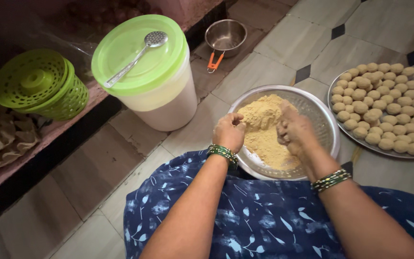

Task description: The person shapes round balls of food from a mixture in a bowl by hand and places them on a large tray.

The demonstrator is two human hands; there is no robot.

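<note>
- Left hand [228, 132]: fingers curled closed on yellow flour mix [264, 129] in steel bowl [324, 122].
- Right hand [294, 129]: fingers clenched around mix.
- Tray of balls [389, 115] at three o'clock.

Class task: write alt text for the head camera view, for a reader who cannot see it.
Two hands, left hand and right hand, work yellow crumbly mixture in a steel bowl on a tiled floor. A tray of rolled balls lies to the right; a green-lidded tub with a slotted spoon stands left.
</note>
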